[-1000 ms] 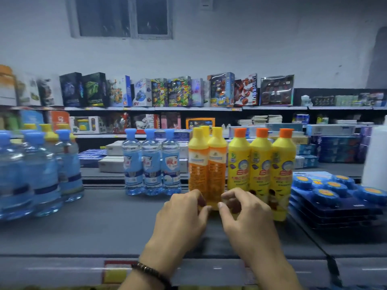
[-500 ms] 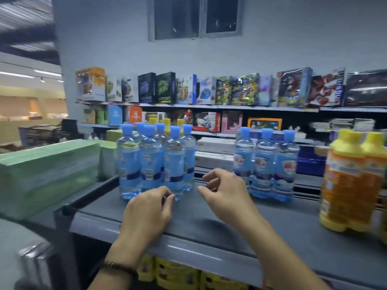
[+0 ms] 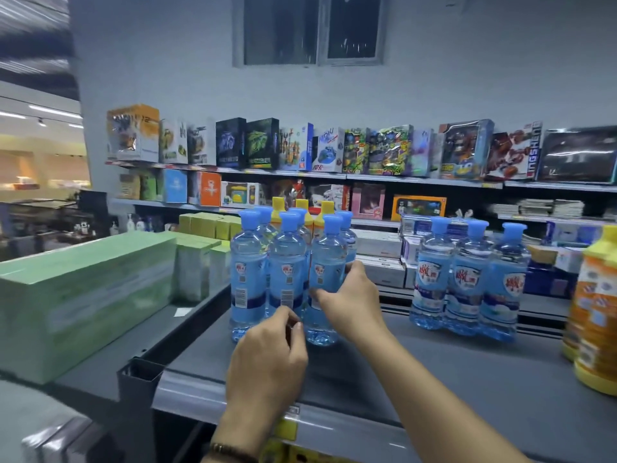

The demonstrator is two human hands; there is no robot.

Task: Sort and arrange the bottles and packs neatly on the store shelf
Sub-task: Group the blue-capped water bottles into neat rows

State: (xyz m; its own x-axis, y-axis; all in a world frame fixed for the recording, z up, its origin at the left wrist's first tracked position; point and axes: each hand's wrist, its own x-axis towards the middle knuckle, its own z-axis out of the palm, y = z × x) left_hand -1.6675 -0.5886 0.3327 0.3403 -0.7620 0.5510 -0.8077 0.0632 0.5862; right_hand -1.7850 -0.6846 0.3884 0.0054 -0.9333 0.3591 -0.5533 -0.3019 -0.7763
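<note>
1. Water bottles (image 3: pixel 287 272) with clear blue bodies, light blue caps and blue labels stand upright in a tight group on the left part of the grey shelf (image 3: pixel 434 369). Three of them make the front row and more stand just behind.
2. Three yellow caps (image 3: pixel 302 204) of other bottles show above the back of this group.
3. A second group of three bottles (image 3: pixel 467 282) of the same kind stands further right on the same shelf, well apart from the first group, with the labels facing front.
4. Orange-and-yellow bottles (image 3: pixel 597 312) stand at the right edge of the view, and they are blurred.
5. Pale green packs (image 3: pixel 83 295) lie on the surface to the left of the shelf, one long pack in front and smaller ones behind it.
6. The right hand (image 3: pixel 354 302) grips the right front bottle (image 3: pixel 325 262) of the first group. The thumb lies across the front of the label and the other fingers curl round the bottle's right side.
7. The left hand (image 3: pixel 267 355) is low in front of the middle front bottle (image 3: pixel 287 262). Its fingers are curled narrow, with thumb and forefinger tips together close to the bottle's lower part. It cannot be told whether they pinch the bottle or only come near it.
8. A dark bracelet (image 3: pixel 230 451) sits on the left wrist.
</note>
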